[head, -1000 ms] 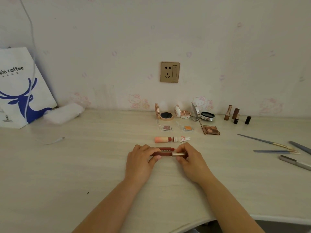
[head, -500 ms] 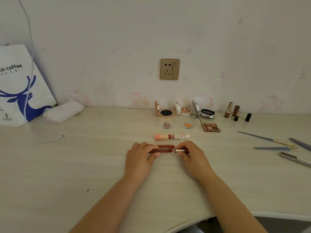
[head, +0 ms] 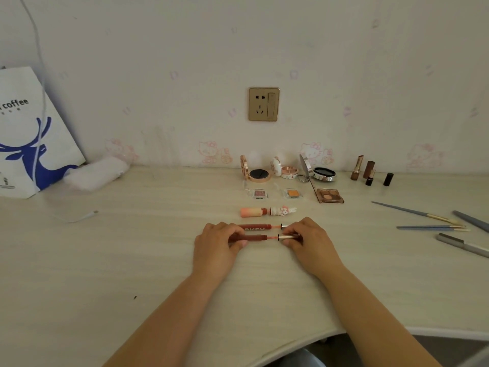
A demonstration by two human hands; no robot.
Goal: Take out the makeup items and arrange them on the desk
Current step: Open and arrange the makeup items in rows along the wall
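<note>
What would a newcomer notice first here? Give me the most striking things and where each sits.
Both hands meet at the desk's middle: the left hand grips a red lip gloss tube and the right hand pinches its silver cap, pulled slightly apart. A second lip gloss lies just behind. Open compacts line the wall under a gold socket.

Two lip tubes [head: 254,232] lie between the left hand [head: 215,245] and right hand [head: 312,243] — compacts [head: 258,174] behind, brushes [head: 428,221] right.
</note>
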